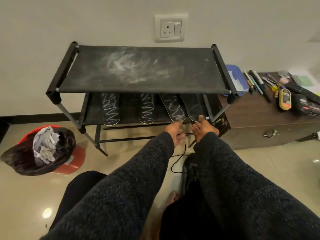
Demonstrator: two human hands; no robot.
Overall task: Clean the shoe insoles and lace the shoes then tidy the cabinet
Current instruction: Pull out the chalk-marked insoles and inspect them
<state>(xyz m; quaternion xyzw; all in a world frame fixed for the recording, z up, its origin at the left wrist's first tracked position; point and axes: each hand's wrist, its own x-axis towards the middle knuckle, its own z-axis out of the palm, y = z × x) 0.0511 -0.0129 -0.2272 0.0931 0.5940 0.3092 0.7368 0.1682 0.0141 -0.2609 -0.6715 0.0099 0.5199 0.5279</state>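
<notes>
A black shoe rack stands against the wall, its top fabric smeared with white dust. Several dark insoles with white zigzag lines lie on the middle shelf. My left hand touches the front end of one insole with its thumb, fingers loosely curled. My right hand touches the front end of the rightmost insole with its thumb. Below my arms on the floor lie a dark shoe and a loose black lace.
A red bin with a black bag and crumpled paper stands on the floor at left. A brown chest at right carries pens, tools, a polish tin and a blue box. A wall socket is above the rack.
</notes>
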